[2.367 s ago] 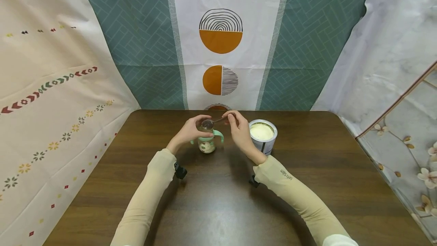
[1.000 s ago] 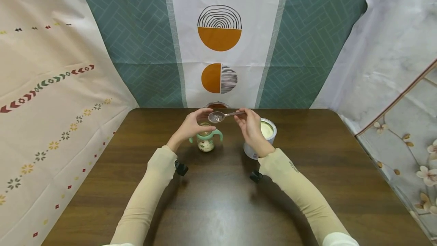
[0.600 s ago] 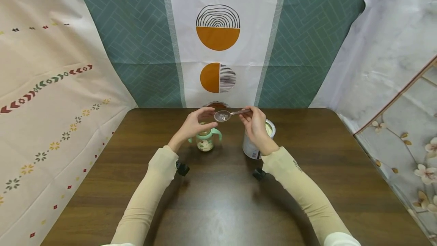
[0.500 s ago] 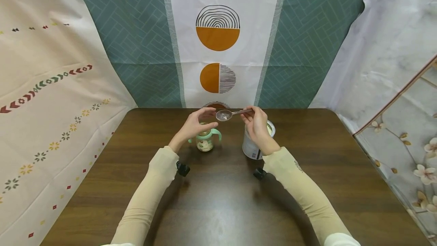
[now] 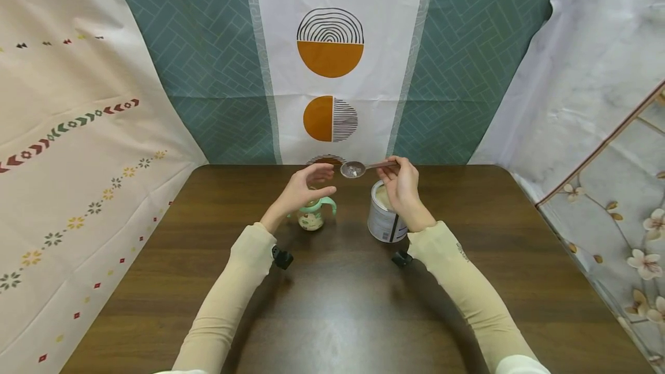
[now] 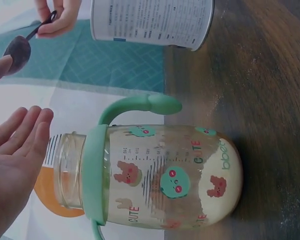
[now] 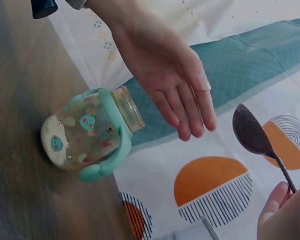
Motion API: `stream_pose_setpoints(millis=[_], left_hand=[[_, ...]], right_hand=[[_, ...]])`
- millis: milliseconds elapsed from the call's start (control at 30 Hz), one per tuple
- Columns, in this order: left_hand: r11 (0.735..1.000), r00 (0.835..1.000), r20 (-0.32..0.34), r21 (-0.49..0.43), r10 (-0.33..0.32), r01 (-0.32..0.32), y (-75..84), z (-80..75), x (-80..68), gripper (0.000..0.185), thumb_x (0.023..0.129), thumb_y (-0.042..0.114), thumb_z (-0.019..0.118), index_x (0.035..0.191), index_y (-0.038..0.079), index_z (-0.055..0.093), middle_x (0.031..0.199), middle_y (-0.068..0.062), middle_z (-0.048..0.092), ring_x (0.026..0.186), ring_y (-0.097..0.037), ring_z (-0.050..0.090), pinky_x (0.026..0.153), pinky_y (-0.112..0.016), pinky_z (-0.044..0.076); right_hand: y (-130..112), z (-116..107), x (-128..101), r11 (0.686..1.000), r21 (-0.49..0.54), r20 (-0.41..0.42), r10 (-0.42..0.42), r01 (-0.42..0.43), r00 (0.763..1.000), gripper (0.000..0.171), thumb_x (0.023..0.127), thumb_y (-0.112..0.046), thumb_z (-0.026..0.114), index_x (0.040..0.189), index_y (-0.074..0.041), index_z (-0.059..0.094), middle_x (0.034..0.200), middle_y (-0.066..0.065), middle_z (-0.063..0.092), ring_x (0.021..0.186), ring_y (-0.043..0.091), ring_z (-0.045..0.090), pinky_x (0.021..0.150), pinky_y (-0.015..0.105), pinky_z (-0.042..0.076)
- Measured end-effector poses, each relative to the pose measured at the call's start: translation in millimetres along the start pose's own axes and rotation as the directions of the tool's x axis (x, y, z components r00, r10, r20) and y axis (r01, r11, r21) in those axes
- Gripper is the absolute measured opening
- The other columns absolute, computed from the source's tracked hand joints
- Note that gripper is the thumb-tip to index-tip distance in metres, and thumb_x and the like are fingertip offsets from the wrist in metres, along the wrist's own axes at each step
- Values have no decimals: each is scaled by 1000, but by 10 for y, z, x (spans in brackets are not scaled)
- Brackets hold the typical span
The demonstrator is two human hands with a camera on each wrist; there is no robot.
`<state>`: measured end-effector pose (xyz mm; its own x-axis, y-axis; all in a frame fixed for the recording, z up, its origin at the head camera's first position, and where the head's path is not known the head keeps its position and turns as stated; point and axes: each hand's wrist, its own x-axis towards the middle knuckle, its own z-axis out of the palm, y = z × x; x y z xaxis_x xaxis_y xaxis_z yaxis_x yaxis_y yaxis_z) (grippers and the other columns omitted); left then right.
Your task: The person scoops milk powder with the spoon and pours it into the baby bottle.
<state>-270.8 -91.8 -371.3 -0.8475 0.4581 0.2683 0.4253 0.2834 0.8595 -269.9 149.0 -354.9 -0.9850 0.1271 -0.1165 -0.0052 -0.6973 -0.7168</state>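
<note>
A small clear baby bottle is seen just left of centre in the head view, standing upright on the dark wooden worktop. It is printed with cartoon animals and the word "CUTE", is fitted with a mint-green collar and two curved handles, and its mouth is uncovered; a pale powder fills its lower part. Above its mouth the left hand is held with fingers straight and relaxed, its grip released and nothing grasped; the bottle is not touched. To the right of centre, a metal spoon is pinched by its handle in the right hand, its bowl turned up and raised level above the worktop, between the two hands. Under that hand stands an open white tin of pale powder, near the bottle but apart from it.

Compared with the frame 2.4 s ago, the spoon has been carried from the bottle's mouth, rightward and upward, to a place close beside the tin. The left hand, then curled round the bottle's neck, has been lifted clear. The bottle and tin are left standing as before.
</note>
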Motion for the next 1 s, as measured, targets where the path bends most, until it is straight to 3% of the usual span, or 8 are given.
stream_pose_setpoints(millis=[233, 600, 833, 1000], left_hand=[[999, 1000, -2, -22, 23, -23, -228, 35, 88, 52, 87, 12, 72, 135, 9, 53, 130, -16, 60, 122, -31, 57, 104, -53, 45], [999, 997, 72, -50, 12, -9, -207, 138, 117, 58, 85, 13, 74, 137, 7, 50, 134, -14, 57, 126, -27, 54, 112, -39, 40], [997, 995, 97, -77, -20, 28, -203, 228, 147, 62, 85, 8, 73, 140, 2, 45, 138, -19, 53, 130, -32, 49, 115, -41, 37], [997, 994, 111, -66, -22, 29, -199, 272, 139, 61, 85, 10, 74, 140, 6, 47, 137, -15, 55, 130, -28, 51, 114, -37, 38]], right_hand=[[-56, -58, 17, 1000, 8, -11, -12, 12, 1000, 25, 102, -12, 35, 85, -5, 52, 82, 3, 54, 77, 15, 52, 74, 23, 51], [-147, -119, 38, 999, 28, -6, -26, 26, 1000, 29, 101, -11, 36, 80, -6, 54, 80, 3, 55, 74, 14, 51, 70, 22, 51], [-177, -179, 46, 999, 18, -9, -32, 32, 999, 28, 102, -12, 36, 81, -7, 53, 78, 2, 54, 71, 14, 51, 68, 22, 50], [-205, -227, 54, 999, -9, -32, -52, 51, 998, 27, 102, -12, 35, 81, -8, 53, 75, 0, 54, 67, 14, 50, 65, 23, 47]])
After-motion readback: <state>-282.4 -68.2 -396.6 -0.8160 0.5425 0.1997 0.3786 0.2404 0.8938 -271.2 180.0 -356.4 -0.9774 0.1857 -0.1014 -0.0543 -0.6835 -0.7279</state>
